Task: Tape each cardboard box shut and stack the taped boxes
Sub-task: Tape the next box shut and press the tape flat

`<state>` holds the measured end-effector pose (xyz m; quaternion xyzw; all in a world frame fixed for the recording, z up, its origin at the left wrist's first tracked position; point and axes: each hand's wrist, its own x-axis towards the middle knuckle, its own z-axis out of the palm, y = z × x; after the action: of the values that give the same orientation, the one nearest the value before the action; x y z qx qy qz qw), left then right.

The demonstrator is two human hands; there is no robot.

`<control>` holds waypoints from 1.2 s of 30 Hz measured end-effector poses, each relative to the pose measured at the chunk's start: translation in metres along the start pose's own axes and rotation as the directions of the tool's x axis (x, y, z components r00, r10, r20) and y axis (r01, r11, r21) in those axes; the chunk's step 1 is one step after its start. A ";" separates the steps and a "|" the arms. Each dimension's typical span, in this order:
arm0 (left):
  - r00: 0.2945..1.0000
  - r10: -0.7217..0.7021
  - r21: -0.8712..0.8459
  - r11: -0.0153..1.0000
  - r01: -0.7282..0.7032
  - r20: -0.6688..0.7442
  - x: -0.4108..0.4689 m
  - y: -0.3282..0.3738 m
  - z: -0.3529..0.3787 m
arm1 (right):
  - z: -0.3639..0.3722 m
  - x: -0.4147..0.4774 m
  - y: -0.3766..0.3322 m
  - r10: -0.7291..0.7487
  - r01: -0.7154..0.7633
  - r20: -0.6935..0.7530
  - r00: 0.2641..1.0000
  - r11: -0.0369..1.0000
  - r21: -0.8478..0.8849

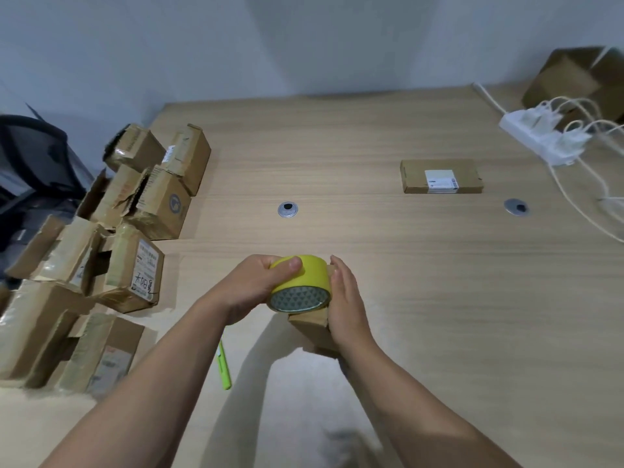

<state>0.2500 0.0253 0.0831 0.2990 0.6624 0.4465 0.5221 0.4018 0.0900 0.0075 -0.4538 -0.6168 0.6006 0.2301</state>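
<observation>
Taping underway, frame centre: yellow tape roll is gripped by curled left hand and pressed on small brown cardboard box, which is braced by straight-fingered right hand, probably so tape seats squarely.

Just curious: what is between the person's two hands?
In the head view: a yellow tape roll, gripped by the left hand, above a small cardboard box that the right hand touches.
</observation>
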 end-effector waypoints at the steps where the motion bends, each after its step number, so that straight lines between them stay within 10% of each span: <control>1: 1.000 0.003 0.022 1.000 -0.002 -0.015 0.000 0.001 0.005 | 0.003 -0.001 0.002 0.013 -0.006 -0.055 0.998 0.993 0.120; 10: 0.992 -0.043 0.082 0.995 0.053 -0.117 -0.002 0.006 0.025 | -0.001 -0.001 -0.001 0.088 -0.033 -0.160 0.983 0.947 0.319; 28: 0.997 -0.064 0.533 0.845 0.032 0.042 0.017 0.044 0.013 | -0.016 0.002 0.008 -0.152 0.144 -0.055 0.987 0.981 -0.133; 36: 0.997 -0.071 0.798 0.601 0.032 0.014 0.027 0.058 0.001 | -0.031 0.003 0.020 -0.163 0.145 -0.069 0.984 0.967 -0.208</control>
<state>0.2394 0.0739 0.1242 0.4907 0.7885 0.0826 0.3614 0.4316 0.1064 -0.0072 -0.4509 -0.6976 0.4950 0.2551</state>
